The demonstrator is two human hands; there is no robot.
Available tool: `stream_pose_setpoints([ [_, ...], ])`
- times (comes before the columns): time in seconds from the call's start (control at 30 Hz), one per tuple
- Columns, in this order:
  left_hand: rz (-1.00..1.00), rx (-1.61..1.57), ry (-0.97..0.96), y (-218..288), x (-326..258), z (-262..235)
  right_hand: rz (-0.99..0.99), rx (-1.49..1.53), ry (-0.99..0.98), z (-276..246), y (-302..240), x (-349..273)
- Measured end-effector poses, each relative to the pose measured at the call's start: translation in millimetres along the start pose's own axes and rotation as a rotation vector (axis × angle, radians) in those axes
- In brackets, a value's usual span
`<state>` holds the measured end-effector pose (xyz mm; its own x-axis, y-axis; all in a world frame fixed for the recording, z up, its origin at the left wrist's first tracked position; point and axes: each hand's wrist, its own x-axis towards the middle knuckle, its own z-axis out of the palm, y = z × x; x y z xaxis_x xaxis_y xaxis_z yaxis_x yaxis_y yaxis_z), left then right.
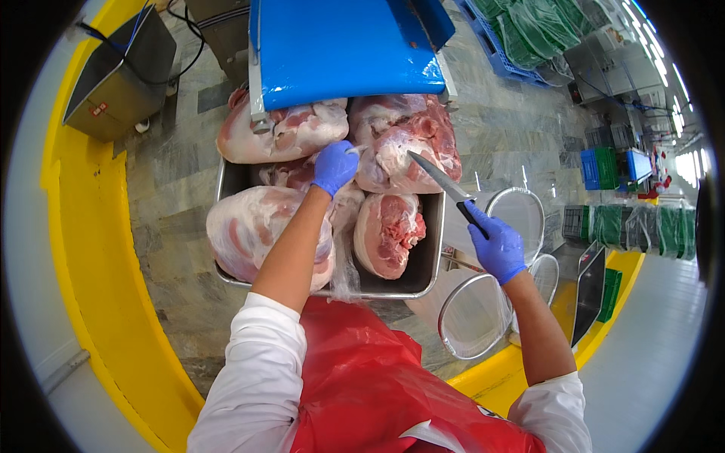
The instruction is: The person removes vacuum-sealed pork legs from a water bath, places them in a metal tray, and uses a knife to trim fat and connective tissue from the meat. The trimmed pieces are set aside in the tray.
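My right hand point(498, 248), in a blue glove, is wrapped round the black handle of a knife point(439, 178). The blade points up and left, its tip at a large raw cut of meat point(411, 140) with pale fat. Beside that cut, my left hand point(334, 167), also gloved, is closed with a small whitish bit at its fingertips; what it pinches is unclear. Under both hands, a metal bin point(436, 253) holds several big cuts, among them a pale rounded one point(253, 230) and a smaller one with red flesh showing point(389, 235). Clear plastic film point(345, 275) hangs at the near rim.
A blue conveyor belt point(343, 53) overhangs the bin's far side. Clear round-mouthed containers point(474, 317) stand to the right. A metal tub point(124, 79) is at the far left, along a yellow kerb point(98, 249). Green-wrapped goods point(529, 30) sit on a blue pallet point(491, 45).
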<state>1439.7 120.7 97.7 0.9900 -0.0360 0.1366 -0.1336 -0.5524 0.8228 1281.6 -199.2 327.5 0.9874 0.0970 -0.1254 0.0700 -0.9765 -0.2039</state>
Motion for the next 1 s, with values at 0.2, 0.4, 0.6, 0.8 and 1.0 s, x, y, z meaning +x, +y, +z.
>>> stream_pose_setpoints([
  [0.2,-0.049,-0.142,0.237,6,-9,22,-0.024,-0.075,-0.077,-29,-21,14],
  [0.4,-0.277,-0.156,0.437,11,-1,62,-0.084,-0.137,-0.085,-57,-40,28],
  [0.6,-0.543,-0.580,0.535,-20,7,89,-0.127,-0.353,-0.222,-80,-75,68],
  [0.8,-0.655,-0.644,0.513,-23,-1,92,-0.144,-0.584,-0.410,-65,-116,87],
  [1.0,-0.667,-0.558,0.379,-19,-15,93,-0.129,-0.483,-0.363,3,-80,86],
])
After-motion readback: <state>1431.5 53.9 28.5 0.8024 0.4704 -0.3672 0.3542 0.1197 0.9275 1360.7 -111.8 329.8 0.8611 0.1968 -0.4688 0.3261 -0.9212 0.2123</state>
